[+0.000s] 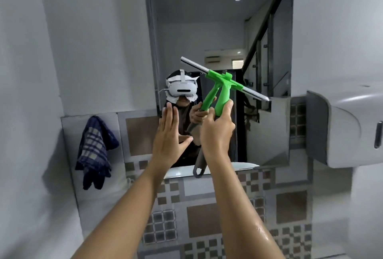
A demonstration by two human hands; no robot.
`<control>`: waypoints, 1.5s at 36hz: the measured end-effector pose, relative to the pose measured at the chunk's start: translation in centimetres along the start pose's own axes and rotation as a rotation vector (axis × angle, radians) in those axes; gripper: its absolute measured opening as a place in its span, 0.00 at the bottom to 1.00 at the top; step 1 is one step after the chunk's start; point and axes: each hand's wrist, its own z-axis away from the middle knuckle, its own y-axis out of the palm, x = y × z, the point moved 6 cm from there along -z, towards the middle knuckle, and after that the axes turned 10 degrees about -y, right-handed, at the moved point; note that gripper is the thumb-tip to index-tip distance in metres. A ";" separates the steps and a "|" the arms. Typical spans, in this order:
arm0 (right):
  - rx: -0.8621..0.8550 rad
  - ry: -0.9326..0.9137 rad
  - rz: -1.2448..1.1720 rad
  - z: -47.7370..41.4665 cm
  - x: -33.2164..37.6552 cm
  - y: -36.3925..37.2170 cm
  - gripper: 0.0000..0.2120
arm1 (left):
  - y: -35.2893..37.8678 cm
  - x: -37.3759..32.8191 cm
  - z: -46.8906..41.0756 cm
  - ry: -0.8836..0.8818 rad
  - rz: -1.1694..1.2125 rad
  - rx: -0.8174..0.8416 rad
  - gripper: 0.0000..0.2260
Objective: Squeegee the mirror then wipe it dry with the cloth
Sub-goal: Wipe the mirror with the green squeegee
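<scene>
While the squeegee (222, 84) is gripped in the closed right hand (216, 134), its blade is tilted down to the right against the mirror (207, 30); the left hand (167, 138) is spread flat, and the cloth (95, 150) hangs nearer to it.

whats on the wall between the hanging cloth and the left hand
In the head view, only wall shows between the checked cloth and the open left hand: a grey and brown tile and the mirror's left edge. Nothing hangs there.
</scene>
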 end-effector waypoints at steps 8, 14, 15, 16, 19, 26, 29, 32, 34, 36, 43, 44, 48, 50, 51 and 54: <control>0.127 -0.149 0.259 2.9 0.5 3.2 0.27 | 0.9 0.5 3.5 -0.015 0.084 0.037 0.38; 0.229 -0.385 0.476 3.3 -0.6 1.9 0.26 | 2.5 1.0 5.3 -0.137 0.134 -0.001 0.46; 0.248 -0.422 0.513 3.3 -0.9 1.6 0.26 | 2.7 1.0 5.7 -0.155 0.149 -0.011 0.46; 0.266 -0.456 0.550 3.2 -1.2 1.4 0.26 | 2.8 0.9 6.1 -0.171 0.159 -0.020 0.46; 0.326 -0.559 0.668 2.8 -2.0 0.4 0.27 | 3.4 0.7 7.2 -0.234 0.184 -0.031 0.45; 0.470 -0.794 0.833 0.1 -2.1 -2.3 0.26 | 4.4 0.1 8.9 -0.391 0.302 -0.103 0.38; 0.496 -0.903 0.890 -1.5 -2.1 -3.8 0.26 | 4.8 -0.2 9.1 -0.416 0.304 -0.144 0.37; 0.487 -1.035 0.947 -3.1 -1.5 -5.5 0.25 | 5.0 -0.2 9.0 -0.434 0.281 -0.160 0.36; 0.493 -1.097 0.974 -3.9 -1.3 -6.5 0.25 | 4.9 -0.3 9.0 -0.422 0.272 -0.163 0.36; 0.504 -1.122 0.984 -4.7 -1.5 -7.5 0.25 | 4.8 -0.5 9.0 -0.400 0.279 -0.171 0.36; 0.527 -1.045 0.918 -6.3 -4.1 -10.9 0.26 | 4.9 -0.5 8.8 -0.442 0.226 -0.144 0.37; 0.522 -1.038 0.912 -6.5 -4.4 -11.4 0.27 | 5.0 -0.4 8.8 -0.449 0.221 -0.134 0.37; 0.508 -1.012 0.896 -7.2 -5.9 -13.4 0.27 | 5.3 0.2 8.8 -0.440 0.200 -0.117 0.38; 0.508 -0.986 0.898 -7.5 -6.9 -14.3 0.27 | 5.2 0.1 8.8 -0.439 0.183 -0.114 0.38; 0.509 -0.973 0.904 -7.6 -7.4 -14.7 0.26 | 5.1 0.0 8.8 -0.440 0.178 -0.116 0.38; 0.516 -0.936 0.893 -7.4 -8.7 -15.6 0.26 | 4.9 -0.3 8.6 -0.462 0.163 -0.113 0.38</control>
